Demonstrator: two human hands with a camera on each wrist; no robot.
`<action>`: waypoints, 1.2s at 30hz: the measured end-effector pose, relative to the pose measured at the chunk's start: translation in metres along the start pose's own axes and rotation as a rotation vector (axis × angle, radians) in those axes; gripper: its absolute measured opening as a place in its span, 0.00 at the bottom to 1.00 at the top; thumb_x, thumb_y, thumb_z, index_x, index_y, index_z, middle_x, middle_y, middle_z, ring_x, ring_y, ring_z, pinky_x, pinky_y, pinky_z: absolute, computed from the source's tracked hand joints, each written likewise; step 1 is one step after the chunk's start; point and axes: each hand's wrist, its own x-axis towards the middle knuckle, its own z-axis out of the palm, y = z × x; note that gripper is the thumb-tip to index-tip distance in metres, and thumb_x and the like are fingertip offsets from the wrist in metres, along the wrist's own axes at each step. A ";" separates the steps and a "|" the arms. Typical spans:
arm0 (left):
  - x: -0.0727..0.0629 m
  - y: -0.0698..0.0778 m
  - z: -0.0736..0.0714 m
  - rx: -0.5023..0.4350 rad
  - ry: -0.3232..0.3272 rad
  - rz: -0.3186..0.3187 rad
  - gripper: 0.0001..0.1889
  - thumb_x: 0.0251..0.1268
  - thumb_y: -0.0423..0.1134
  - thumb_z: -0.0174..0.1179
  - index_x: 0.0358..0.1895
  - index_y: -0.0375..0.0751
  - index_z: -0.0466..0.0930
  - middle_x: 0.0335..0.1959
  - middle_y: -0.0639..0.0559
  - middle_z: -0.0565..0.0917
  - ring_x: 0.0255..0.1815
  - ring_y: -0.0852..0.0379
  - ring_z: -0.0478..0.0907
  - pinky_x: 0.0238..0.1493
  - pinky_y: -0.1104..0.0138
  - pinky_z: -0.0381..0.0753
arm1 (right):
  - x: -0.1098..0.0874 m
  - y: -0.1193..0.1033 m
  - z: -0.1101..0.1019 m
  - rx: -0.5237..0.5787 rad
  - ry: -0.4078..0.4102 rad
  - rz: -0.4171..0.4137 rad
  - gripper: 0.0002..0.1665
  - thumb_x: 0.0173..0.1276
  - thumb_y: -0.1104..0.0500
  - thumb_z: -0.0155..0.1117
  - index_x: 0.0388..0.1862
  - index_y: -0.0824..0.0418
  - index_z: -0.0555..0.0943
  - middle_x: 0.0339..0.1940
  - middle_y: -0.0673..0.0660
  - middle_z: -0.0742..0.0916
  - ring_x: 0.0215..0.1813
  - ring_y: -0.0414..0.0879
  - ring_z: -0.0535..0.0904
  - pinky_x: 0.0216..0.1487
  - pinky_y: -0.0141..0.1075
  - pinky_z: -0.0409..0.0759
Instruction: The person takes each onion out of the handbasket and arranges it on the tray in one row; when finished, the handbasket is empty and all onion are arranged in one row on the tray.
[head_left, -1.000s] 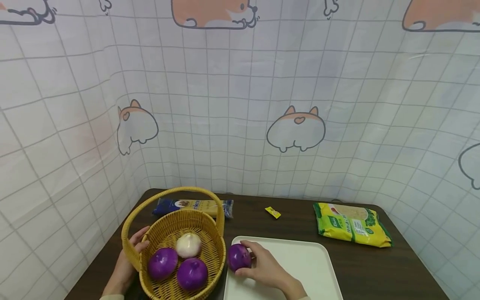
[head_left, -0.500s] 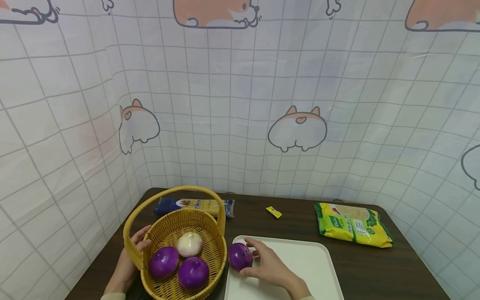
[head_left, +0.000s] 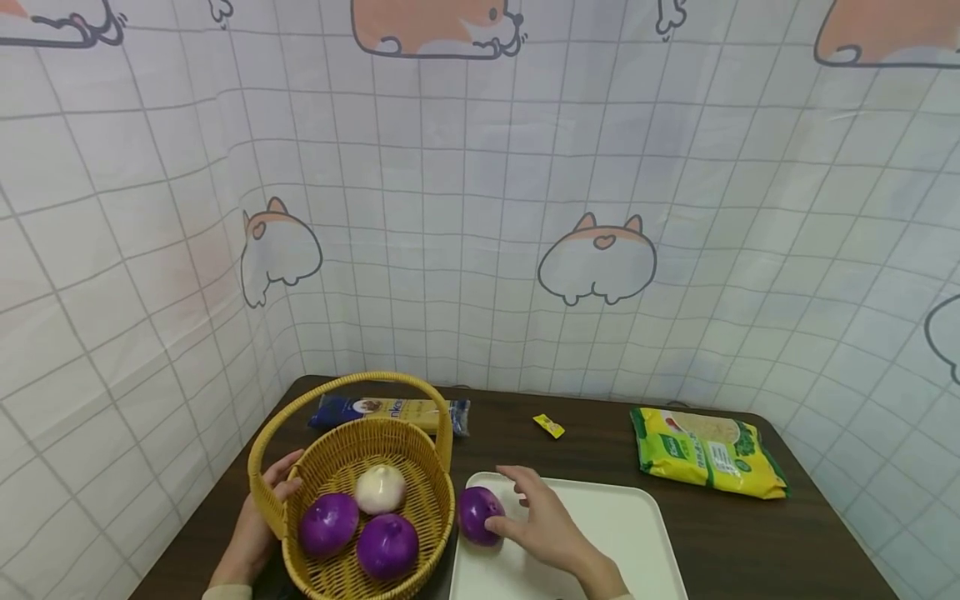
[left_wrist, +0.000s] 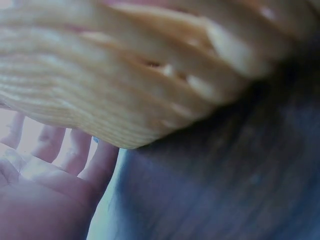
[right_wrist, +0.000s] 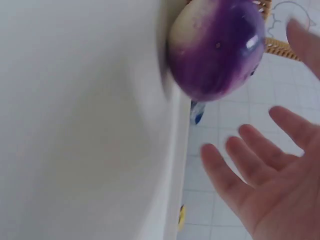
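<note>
Basket [head_left: 352, 467] wall blurs left wrist view | left hand [head_left: 258, 533] holds it | right hand [head_left: 543, 525] spread beside onion [head_left: 480, 515]

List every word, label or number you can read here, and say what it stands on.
Blue and yellow packet behind the basket: printed lettering, too small to read.
Green and yellow bag: logo and label, too blurred to read.
Small yellow sachet: no legible text.
Nothing else carries writing.

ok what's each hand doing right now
left hand: grips the basket rim.
right hand: open, fingers spread, holding nothing, beside the purple onion on the tray.
</note>
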 end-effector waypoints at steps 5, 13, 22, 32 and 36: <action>0.002 -0.002 -0.001 0.041 0.012 -0.023 0.30 0.77 0.46 0.48 0.76 0.41 0.55 0.72 0.41 0.60 0.52 0.73 0.72 0.49 0.75 0.74 | 0.002 -0.012 0.003 0.004 0.117 -0.069 0.32 0.62 0.49 0.71 0.64 0.54 0.74 0.62 0.53 0.77 0.61 0.56 0.73 0.56 0.52 0.77; 0.006 -0.005 -0.004 0.051 0.010 -0.106 0.32 0.77 0.48 0.47 0.77 0.43 0.52 0.75 0.39 0.57 0.50 0.74 0.72 0.48 0.74 0.75 | 0.000 -0.042 0.013 0.043 0.139 -0.120 0.26 0.62 0.53 0.71 0.60 0.47 0.77 0.60 0.46 0.77 0.63 0.47 0.73 0.60 0.52 0.74; 0.008 -0.009 -0.005 0.038 0.005 -0.149 0.32 0.77 0.48 0.46 0.77 0.42 0.51 0.75 0.40 0.57 0.50 0.73 0.73 0.49 0.73 0.75 | -0.002 -0.063 0.040 0.050 0.071 -0.280 0.21 0.66 0.55 0.68 0.57 0.48 0.79 0.58 0.47 0.77 0.59 0.41 0.74 0.56 0.37 0.77; 0.008 -0.013 -0.006 0.039 -0.013 -0.127 0.32 0.78 0.49 0.45 0.77 0.42 0.50 0.75 0.39 0.56 0.49 0.75 0.72 0.48 0.74 0.75 | 0.002 -0.072 0.071 -0.072 -0.010 -0.357 0.20 0.67 0.55 0.67 0.58 0.53 0.80 0.58 0.49 0.78 0.60 0.39 0.73 0.59 0.39 0.75; 0.010 -0.014 -0.006 0.049 -0.014 -0.140 0.32 0.78 0.50 0.45 0.78 0.42 0.49 0.76 0.39 0.55 0.49 0.74 0.72 0.48 0.74 0.75 | 0.009 -0.081 0.077 -0.215 -0.079 -0.286 0.21 0.68 0.50 0.66 0.59 0.49 0.79 0.59 0.44 0.77 0.61 0.37 0.72 0.61 0.38 0.74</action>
